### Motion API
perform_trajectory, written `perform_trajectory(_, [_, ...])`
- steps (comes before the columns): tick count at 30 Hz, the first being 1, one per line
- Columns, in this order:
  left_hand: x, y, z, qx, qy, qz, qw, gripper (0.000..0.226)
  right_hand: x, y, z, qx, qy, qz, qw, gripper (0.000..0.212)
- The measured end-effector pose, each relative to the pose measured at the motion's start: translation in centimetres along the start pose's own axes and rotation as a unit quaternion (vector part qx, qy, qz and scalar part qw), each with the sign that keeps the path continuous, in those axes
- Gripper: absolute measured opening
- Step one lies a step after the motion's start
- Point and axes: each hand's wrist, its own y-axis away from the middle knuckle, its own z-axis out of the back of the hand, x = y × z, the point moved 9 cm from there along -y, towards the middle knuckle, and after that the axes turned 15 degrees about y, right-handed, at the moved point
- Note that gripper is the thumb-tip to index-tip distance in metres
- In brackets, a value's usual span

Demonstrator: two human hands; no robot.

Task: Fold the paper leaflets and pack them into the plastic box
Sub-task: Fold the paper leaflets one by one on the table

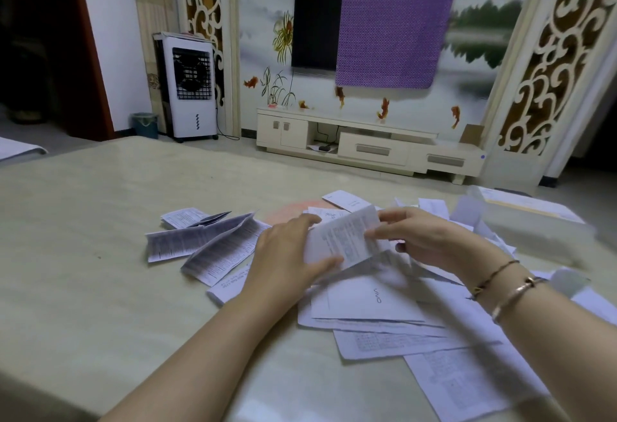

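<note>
A printed paper leaflet point(340, 238) is held up over the table between both hands, partly folded. My left hand point(287, 254) grips its left edge, thumb under the lower corner. My right hand point(424, 238) pinches its right side with curled fingers. Beneath lies a loose heap of white leaflets point(384, 301), one with a printed logo. Folded, creased leaflets point(213, 248) lie to the left. The clear plastic box point(534, 218) stands at the right edge of the table, blurred, with paper in it.
The pale table point(100, 254) stretches wide to the left and front. More sheets point(467, 378) spread toward the near right edge. A small white card point(347, 200) lies behind the hands. Beyond the table are a TV cabinet and a fan unit.
</note>
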Motion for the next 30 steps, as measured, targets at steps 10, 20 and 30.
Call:
perform_trajectory(10, [-2.7,0.0,1.7,-0.085,0.070,-0.107,0.988,0.013,4.2,3.1,4.0,-0.180,0.071,0.160,0.968,0.028])
perform_trajectory(20, [-0.1,0.1,-1.2,0.043,-0.057,-0.009,0.997,0.089,4.3,-0.4,7.6,-0.489,0.329,0.096,0.802,0.021])
perform_trajectory(30, [2.2,1.0,-4.2,0.188,-0.136,0.044,0.972,0.091,1.8,-4.3,2.4,-0.259,0.491,0.044,0.831,0.031])
